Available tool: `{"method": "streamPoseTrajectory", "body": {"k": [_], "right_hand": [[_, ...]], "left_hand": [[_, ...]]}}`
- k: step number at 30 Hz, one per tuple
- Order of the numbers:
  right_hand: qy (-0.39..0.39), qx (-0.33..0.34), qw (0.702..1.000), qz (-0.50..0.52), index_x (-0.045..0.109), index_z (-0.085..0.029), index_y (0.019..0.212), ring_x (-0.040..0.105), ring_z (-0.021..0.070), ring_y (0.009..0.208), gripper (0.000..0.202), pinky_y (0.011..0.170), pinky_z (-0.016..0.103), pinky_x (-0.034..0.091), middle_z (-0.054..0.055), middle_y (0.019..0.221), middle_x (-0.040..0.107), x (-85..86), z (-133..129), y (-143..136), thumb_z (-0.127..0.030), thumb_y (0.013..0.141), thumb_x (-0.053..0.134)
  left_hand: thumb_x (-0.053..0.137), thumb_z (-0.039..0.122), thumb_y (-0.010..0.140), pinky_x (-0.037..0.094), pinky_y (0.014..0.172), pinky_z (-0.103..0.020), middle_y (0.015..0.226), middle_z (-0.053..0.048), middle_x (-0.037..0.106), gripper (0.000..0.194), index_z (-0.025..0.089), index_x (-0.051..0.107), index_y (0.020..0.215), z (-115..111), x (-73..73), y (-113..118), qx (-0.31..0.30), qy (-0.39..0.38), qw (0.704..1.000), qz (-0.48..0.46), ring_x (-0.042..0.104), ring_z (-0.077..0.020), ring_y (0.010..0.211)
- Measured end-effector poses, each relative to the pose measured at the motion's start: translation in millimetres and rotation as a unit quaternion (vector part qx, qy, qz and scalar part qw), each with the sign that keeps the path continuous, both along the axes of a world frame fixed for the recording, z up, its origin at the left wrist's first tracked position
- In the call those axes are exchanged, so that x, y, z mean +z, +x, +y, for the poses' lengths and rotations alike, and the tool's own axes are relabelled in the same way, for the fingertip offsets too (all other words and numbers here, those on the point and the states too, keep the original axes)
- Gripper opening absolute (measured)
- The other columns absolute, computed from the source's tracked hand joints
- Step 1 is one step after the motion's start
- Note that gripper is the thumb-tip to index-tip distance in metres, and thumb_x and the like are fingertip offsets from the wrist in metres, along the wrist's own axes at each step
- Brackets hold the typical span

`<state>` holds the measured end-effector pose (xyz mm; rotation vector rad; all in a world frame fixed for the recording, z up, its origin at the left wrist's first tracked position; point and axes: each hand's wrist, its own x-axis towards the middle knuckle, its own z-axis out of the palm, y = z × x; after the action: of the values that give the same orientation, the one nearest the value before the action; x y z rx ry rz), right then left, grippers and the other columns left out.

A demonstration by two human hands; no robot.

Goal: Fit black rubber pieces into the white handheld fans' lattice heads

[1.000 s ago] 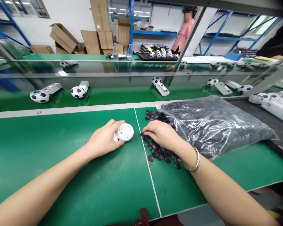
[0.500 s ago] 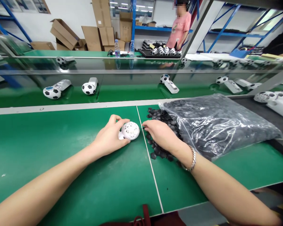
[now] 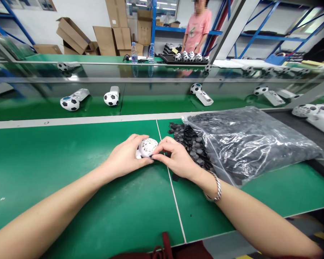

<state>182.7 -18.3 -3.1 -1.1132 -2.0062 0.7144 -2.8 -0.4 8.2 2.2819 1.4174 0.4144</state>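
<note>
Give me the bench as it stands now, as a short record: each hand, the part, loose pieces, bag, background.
Left hand: grips the white ball-shaped part from its left side
Right hand: pinches a small dark piece at the part's near right edge
White ball-shaped part: openwork top, facing up
Black pieces: heaped at the bag's left end
Clear bag: lies on the green bench, full of dark contents
Beyond the bench: football-patterned units; farther back, a person in a pink top
</note>
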Motion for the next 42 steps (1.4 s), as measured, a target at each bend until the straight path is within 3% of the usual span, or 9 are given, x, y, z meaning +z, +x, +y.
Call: {"method": "streamPoseTrajectory", "body": {"k": [3, 9, 17, 23, 28, 33, 36, 39, 42], "right_hand": [[-0.017, -0.017, 1.0, 0.018, 0.059, -0.017, 0.073, 0.05, 0.0114, 0.076, 0.003, 0.068, 0.025, 0.043, 0.001, 0.078, 0.05, -1.9, 1, -1, -0.017, 0.073, 0.062], [-0.086, -0.039, 0.994, 0.056, 0.048, -0.02, 0.085, 0.049, 0.0183, 0.102, 0.023, 0.071, 0.029, 0.045, 0.006, 0.107, 0.052, -3.4, 2, -3, -0.02, 0.068, 0.064], [-0.11, -0.056, 0.991, 0.047, 0.052, -0.018, 0.085, 0.056, 0.0146, 0.087, 0.019, 0.065, 0.025, 0.046, 0.003, 0.094, 0.06, 4.2, 10, 4, -0.022, 0.07, 0.063], [-0.066, -0.108, 0.976, -0.176, 0.064, -0.017, 0.072, 0.055, 0.0115, 0.061, 0.005, 0.062, 0.026, 0.043, 0.0, 0.069, 0.063, 20.2, 22, 43, -0.02, 0.074, 0.06], [-0.005, -0.029, 0.936, -0.352, 0.068, -0.018, 0.083, 0.057, 0.0186, 0.082, 0.013, 0.074, 0.029, 0.042, 0.005, 0.085, 0.066, 14.1, 17, 38, -0.014, 0.076, 0.058], [0.087, 0.005, 0.887, -0.454, 0.065, -0.011, 0.079, 0.055, 0.0217, 0.077, 0.015, 0.068, 0.032, 0.042, 0.01, 0.078, 0.063, 7.4, 14, 28, -0.009, 0.08, 0.05], [0.084, -0.019, 0.921, -0.38, 0.064, -0.011, 0.083, 0.056, 0.02, 0.079, 0.016, 0.071, 0.031, 0.043, 0.009, 0.081, 0.064, 7.6, 15, 27, -0.008, 0.081, 0.048], [0.018, -0.022, 0.983, -0.181, 0.062, -0.016, 0.085, 0.058, 0.0138, 0.076, 0.01, 0.07, 0.026, 0.044, 0.003, 0.082, 0.065, 11.7, 13, 25, -0.014, 0.082, 0.053], [-0.015, 0.033, 0.998, -0.051, 0.062, -0.019, 0.079, 0.058, 0.0111, 0.076, 0.004, 0.072, 0.024, 0.045, 0.0, 0.08, 0.063, 14.4, 7, 19, -0.018, 0.079, 0.058]], "left_hand": [[0.061, 0.048, 0.068, 0.044, 0.084, -0.036, 0.118, -0.005, 0.053, 0.061, 0.023, 0.044, 0.121, 1, -0.5, -1, -0.007, 0.001, 1.0, -0.013, 0.052, -0.0261, 0.104], [0.061, 0.043, 0.07, 0.044, 0.083, -0.035, 0.118, -0.003, 0.055, 0.055, 0.023, 0.047, 0.119, 1, 2.1, 0, -0.008, -0.008, 0.999, -0.032, 0.053, -0.0241, 0.102], [0.059, 0.045, 0.071, 0.045, 0.078, -0.035, 0.113, -0.003, 0.056, 0.053, 0.025, 0.047, 0.119, -1, 2.8, 0, -0.011, 0.003, 1.0, -0.009, 0.055, -0.0235, 0.096], [0.058, 0.033, 0.067, 0.046, 0.077, -0.034, 0.12, -0.002, 0.052, 0.058, 0.025, 0.04, 0.121, -1, 5.0, -1, -0.021, 0.004, 0.999, 0.042, 0.054, -0.0243, 0.1], [0.048, 0.016, 0.068, 0.041, 0.082, -0.037, 0.121, -0.003, 0.051, 0.059, 0.025, 0.04, 0.125, 1, 5.2, -4, -0.061, 0.077, 0.992, 0.085, 0.049, -0.0249, 0.105], [0.044, 0.01, 0.069, 0.039, 0.072, -0.036, 0.101, -0.005, 0.054, 0.058, 0.027, 0.043, 0.125, 6, 4.3, -7, -0.07, 0.11, 0.985, 0.116, 0.05, -0.0244, 0.091], [0.042, 0.009, 0.069, 0.038, 0.072, -0.035, 0.099, -0.004, 0.054, 0.06, 0.028, 0.042, 0.126, 6, 4.0, -7, -0.076, 0.111, 0.984, 0.115, 0.05, -0.0237, 0.091], [0.044, 0.01, 0.069, 0.037, 0.077, -0.037, 0.103, -0.004, 0.056, 0.06, 0.026, 0.041, 0.126, 4, 4.9, -7, -0.072, 0.1, 0.985, 0.119, 0.049, -0.0241, 0.096], [0.054, 0.023, 0.067, 0.034, 0.087, -0.041, 0.112, -0.006, 0.056, 0.061, 0.023, 0.041, 0.126, -1, 6.6, -5, -0.063, 0.084, 0.988, 0.115, 0.046, -0.0266, 0.105]]}}
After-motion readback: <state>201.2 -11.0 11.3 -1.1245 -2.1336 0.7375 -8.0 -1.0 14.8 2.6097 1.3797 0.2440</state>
